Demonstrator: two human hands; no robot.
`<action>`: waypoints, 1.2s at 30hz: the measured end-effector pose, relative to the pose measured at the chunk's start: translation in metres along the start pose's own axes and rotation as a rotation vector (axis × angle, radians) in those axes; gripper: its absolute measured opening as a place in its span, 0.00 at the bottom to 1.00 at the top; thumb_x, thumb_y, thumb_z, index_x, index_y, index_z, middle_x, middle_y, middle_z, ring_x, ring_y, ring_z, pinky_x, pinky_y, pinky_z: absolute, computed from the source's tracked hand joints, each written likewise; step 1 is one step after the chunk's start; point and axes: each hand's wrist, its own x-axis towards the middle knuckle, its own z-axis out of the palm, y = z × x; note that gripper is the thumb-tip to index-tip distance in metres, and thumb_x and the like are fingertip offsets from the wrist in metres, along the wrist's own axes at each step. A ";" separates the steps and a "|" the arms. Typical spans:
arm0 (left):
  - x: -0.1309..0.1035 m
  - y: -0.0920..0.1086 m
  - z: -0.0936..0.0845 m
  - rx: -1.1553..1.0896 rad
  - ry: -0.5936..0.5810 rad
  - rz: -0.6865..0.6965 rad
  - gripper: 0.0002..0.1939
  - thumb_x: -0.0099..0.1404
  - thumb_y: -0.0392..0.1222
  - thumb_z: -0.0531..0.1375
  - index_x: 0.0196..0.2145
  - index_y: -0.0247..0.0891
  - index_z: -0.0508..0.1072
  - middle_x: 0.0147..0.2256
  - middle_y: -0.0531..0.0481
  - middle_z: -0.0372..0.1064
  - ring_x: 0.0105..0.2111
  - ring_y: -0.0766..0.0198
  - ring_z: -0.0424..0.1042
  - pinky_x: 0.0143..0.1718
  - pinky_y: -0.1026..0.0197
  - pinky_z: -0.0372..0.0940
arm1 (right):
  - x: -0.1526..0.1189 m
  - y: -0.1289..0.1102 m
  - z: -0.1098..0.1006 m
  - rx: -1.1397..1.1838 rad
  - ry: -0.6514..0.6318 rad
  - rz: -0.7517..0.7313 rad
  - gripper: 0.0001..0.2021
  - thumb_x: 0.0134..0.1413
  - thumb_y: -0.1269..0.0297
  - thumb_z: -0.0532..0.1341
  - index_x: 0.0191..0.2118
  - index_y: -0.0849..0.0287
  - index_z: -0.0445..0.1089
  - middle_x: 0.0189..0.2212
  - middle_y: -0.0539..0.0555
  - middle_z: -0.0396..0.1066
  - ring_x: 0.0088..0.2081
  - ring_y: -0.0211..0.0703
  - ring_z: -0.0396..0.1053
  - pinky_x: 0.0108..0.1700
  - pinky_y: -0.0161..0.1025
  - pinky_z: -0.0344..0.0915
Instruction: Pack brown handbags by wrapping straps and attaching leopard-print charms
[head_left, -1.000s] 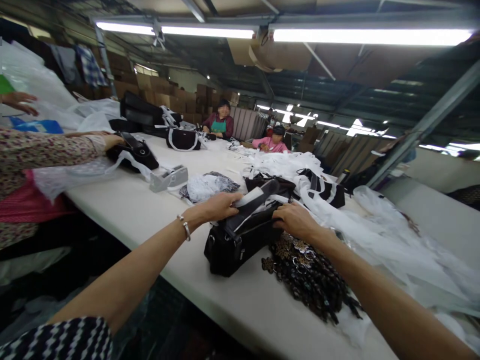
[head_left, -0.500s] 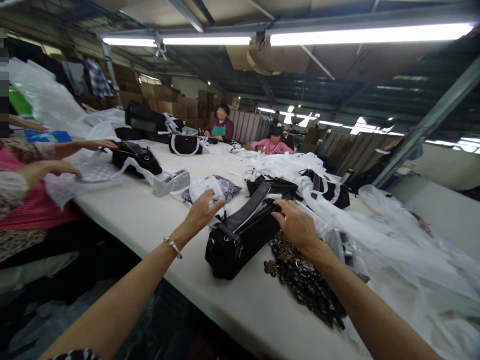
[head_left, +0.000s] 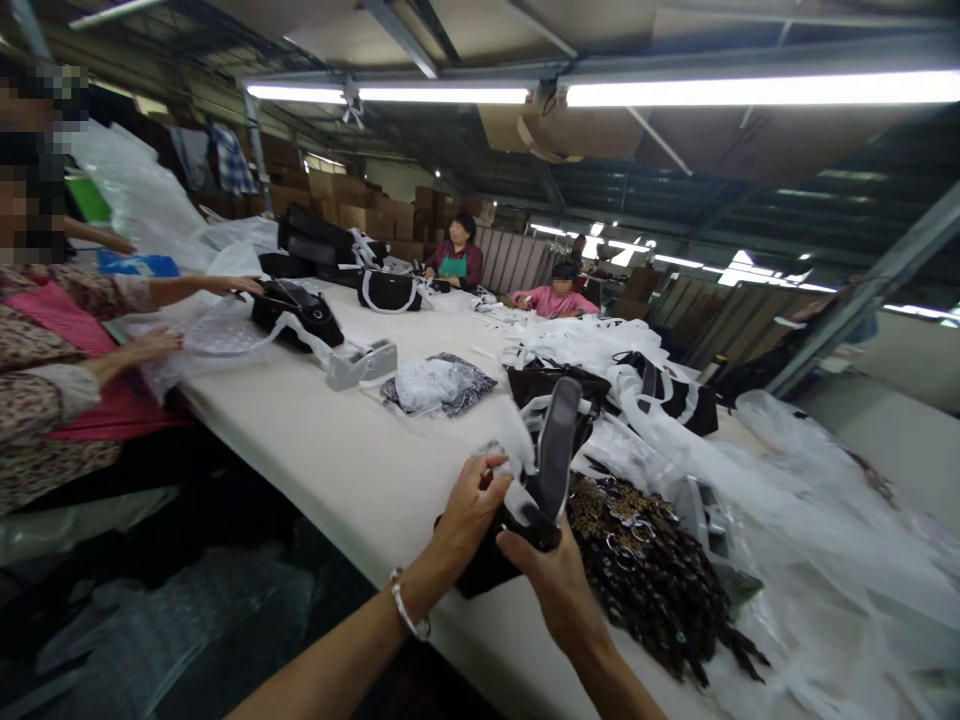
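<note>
A black handbag [head_left: 484, 572] stands near the table's front edge, its dark strap [head_left: 559, 440] raised and white wrapping strip [head_left: 519, 505] about it. My left hand [head_left: 472, 505] is closed at the bag's far side, thumb and fingers pinched together near the strip and some clear plastic. What exactly lies in that pinch is hidden. My right hand [head_left: 551, 580] grips the near right end of the bag, thumb on top by the base of the strap. Right of it lies a heap of dark chain straps with brown flower-shaped pieces [head_left: 626, 510].
Behind are a plastic-wrapped packet [head_left: 442, 382], a grey tape dispenser [head_left: 362, 364] and more black bags [head_left: 660, 390]. White wrapping [head_left: 810, 510] covers the table's right side. At left, a co-worker's hands [head_left: 154, 345] are by another black bag [head_left: 296, 315]. Two people sit at the far side.
The handbag has been turned and drawn nearer the front edge, its strap now upright. Both hands have come down and closer together; the right has moved to the bag's near end.
</note>
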 end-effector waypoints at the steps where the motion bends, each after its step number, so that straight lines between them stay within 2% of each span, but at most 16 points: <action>1: -0.008 0.002 0.003 -0.017 0.027 0.014 0.19 0.71 0.50 0.50 0.54 0.40 0.66 0.53 0.43 0.66 0.51 0.58 0.67 0.54 0.55 0.65 | 0.002 0.000 -0.006 0.012 0.062 0.011 0.32 0.40 0.57 0.74 0.54 0.56 0.68 0.46 0.55 0.75 0.48 0.52 0.72 0.54 0.48 0.67; 3: -0.020 0.004 0.004 -0.048 0.035 0.075 0.19 0.70 0.45 0.52 0.58 0.43 0.62 0.56 0.43 0.62 0.52 0.59 0.66 0.52 0.55 0.67 | 0.009 0.000 -0.024 0.079 0.164 0.025 0.26 0.40 0.58 0.74 0.47 0.57 0.72 0.42 0.54 0.77 0.43 0.50 0.74 0.51 0.46 0.68; 6: -0.023 0.006 -0.008 -0.037 -0.028 0.211 0.24 0.67 0.36 0.53 0.60 0.45 0.59 0.58 0.43 0.59 0.51 0.60 0.67 0.48 0.57 0.70 | 0.026 -0.011 -0.048 0.205 0.179 0.032 0.23 0.39 0.61 0.74 0.45 0.54 0.73 0.39 0.50 0.78 0.39 0.45 0.74 0.44 0.40 0.70; 8: -0.017 0.004 -0.022 0.073 -0.033 0.341 0.27 0.65 0.30 0.52 0.60 0.46 0.58 0.59 0.44 0.58 0.53 0.61 0.66 0.52 0.56 0.69 | 0.037 -0.024 -0.059 0.207 0.117 0.042 0.21 0.38 0.64 0.73 0.43 0.52 0.74 0.36 0.48 0.78 0.35 0.43 0.74 0.39 0.37 0.70; 11: -0.005 -0.008 -0.047 0.407 0.076 0.477 0.31 0.64 0.29 0.53 0.63 0.45 0.55 0.63 0.43 0.54 0.62 0.55 0.57 0.63 0.48 0.58 | 0.050 -0.040 -0.068 0.139 -0.056 0.074 0.18 0.36 0.66 0.73 0.39 0.55 0.75 0.30 0.47 0.76 0.30 0.40 0.71 0.34 0.35 0.68; 14: 0.004 -0.021 -0.069 0.704 0.193 0.476 0.30 0.64 0.31 0.56 0.63 0.41 0.57 0.63 0.40 0.54 0.62 0.49 0.56 0.62 0.44 0.56 | 0.064 -0.048 -0.075 0.046 -0.215 0.115 0.19 0.37 0.67 0.72 0.41 0.56 0.76 0.29 0.46 0.75 0.29 0.38 0.70 0.32 0.33 0.66; 16: 0.009 -0.022 -0.080 0.825 0.226 0.472 0.22 0.66 0.34 0.56 0.58 0.39 0.63 0.58 0.40 0.62 0.56 0.49 0.62 0.58 0.45 0.60 | 0.074 -0.052 -0.080 -0.005 -0.209 0.124 0.24 0.40 0.66 0.71 0.48 0.54 0.74 0.33 0.47 0.76 0.31 0.39 0.71 0.34 0.34 0.67; 18: 0.018 -0.012 -0.086 0.907 0.238 0.503 0.14 0.68 0.34 0.55 0.51 0.39 0.68 0.51 0.42 0.69 0.50 0.51 0.66 0.54 0.47 0.63 | 0.084 -0.054 -0.085 -0.058 -0.110 0.094 0.32 0.43 0.62 0.70 0.57 0.51 0.67 0.42 0.51 0.76 0.37 0.44 0.74 0.39 0.38 0.69; 20: 0.034 0.008 -0.086 0.946 0.263 0.590 0.12 0.69 0.34 0.53 0.48 0.39 0.70 0.47 0.43 0.71 0.48 0.52 0.67 0.52 0.49 0.65 | 0.089 -0.054 -0.090 -0.122 -0.027 0.018 0.37 0.48 0.55 0.68 0.64 0.49 0.59 0.54 0.55 0.70 0.49 0.49 0.72 0.49 0.44 0.68; 23: 0.068 0.045 -0.078 0.903 0.269 0.773 0.19 0.67 0.30 0.53 0.55 0.38 0.66 0.56 0.40 0.65 0.55 0.52 0.64 0.57 0.49 0.63 | 0.087 -0.048 -0.097 -0.274 -0.019 -0.107 0.41 0.51 0.47 0.65 0.68 0.48 0.50 0.66 0.56 0.56 0.64 0.52 0.57 0.63 0.48 0.57; 25: 0.088 0.063 -0.070 0.813 0.133 0.841 0.29 0.64 0.28 0.55 0.62 0.38 0.58 0.64 0.38 0.55 0.61 0.52 0.60 0.60 0.50 0.62 | 0.080 -0.041 -0.101 -0.464 -0.012 -0.136 0.47 0.46 0.46 0.68 0.69 0.50 0.48 0.68 0.57 0.52 0.67 0.56 0.51 0.66 0.52 0.49; 27: 0.099 0.066 -0.064 0.700 -0.032 0.830 0.36 0.62 0.26 0.57 0.65 0.41 0.52 0.68 0.39 0.46 0.64 0.53 0.57 0.61 0.51 0.61 | 0.072 -0.033 -0.104 -0.641 0.030 -0.122 0.51 0.39 0.48 0.72 0.68 0.52 0.49 0.67 0.59 0.53 0.67 0.59 0.51 0.67 0.55 0.46; 30: 0.088 0.043 -0.063 0.548 -0.060 0.715 0.33 0.63 0.29 0.56 0.64 0.44 0.56 0.67 0.43 0.48 0.64 0.54 0.57 0.63 0.51 0.59 | 0.065 -0.027 -0.109 -0.733 0.057 -0.059 0.43 0.42 0.50 0.70 0.64 0.55 0.57 0.60 0.59 0.64 0.61 0.59 0.60 0.64 0.55 0.52; 33: 0.050 -0.003 -0.070 0.442 -0.036 0.478 0.19 0.66 0.37 0.58 0.55 0.42 0.66 0.57 0.43 0.65 0.53 0.57 0.70 0.55 0.54 0.67 | 0.065 -0.027 -0.113 -0.734 0.096 -0.013 0.34 0.44 0.54 0.69 0.58 0.58 0.63 0.50 0.58 0.72 0.54 0.59 0.67 0.59 0.53 0.59; 34: 0.034 -0.021 -0.072 0.456 -0.130 0.390 0.18 0.65 0.40 0.60 0.52 0.42 0.68 0.52 0.44 0.69 0.49 0.57 0.72 0.52 0.55 0.68 | 0.066 -0.028 -0.115 -0.718 0.106 -0.003 0.33 0.44 0.55 0.69 0.56 0.58 0.65 0.49 0.58 0.73 0.52 0.58 0.68 0.57 0.52 0.61; 36: 0.002 -0.055 -0.071 0.575 -0.362 0.269 0.24 0.59 0.47 0.66 0.52 0.43 0.70 0.52 0.44 0.71 0.53 0.52 0.70 0.56 0.50 0.64 | 0.070 -0.027 -0.118 -0.649 0.092 0.014 0.31 0.43 0.57 0.68 0.54 0.59 0.66 0.47 0.57 0.74 0.50 0.58 0.70 0.55 0.51 0.63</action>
